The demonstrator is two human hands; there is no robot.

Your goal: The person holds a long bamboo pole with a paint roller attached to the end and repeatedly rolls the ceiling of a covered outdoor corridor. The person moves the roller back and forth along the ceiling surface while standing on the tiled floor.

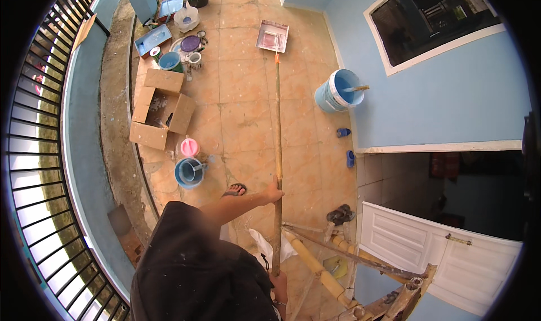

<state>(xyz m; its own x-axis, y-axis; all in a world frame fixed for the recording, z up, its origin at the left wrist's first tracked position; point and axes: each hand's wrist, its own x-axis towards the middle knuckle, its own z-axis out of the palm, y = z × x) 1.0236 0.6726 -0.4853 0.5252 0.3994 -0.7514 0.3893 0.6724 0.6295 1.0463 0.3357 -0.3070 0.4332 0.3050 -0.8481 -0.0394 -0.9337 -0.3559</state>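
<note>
A long-handled paint roller [278, 107] stretches away from me, its wooden pole running up the middle of the view. Its roller head lies in a paint tray [264, 44] smeared with pinkish paint. My left hand [274, 193] is closed around the pole partway along, with that arm reaching out. Nearer my body, my right hand [278, 282] grips the pole's lower end; some of its fingers are hidden by the black sleeve and shirt.
A light-blue paint bucket [325, 93] with a stick stands by the right wall. Left are an open cardboard box [181, 114], a pink container [190, 147], a blue bucket [181, 177] and several paint containers. Bamboo scaffolding [319, 269] stands close on my right, near a white door [403, 231].
</note>
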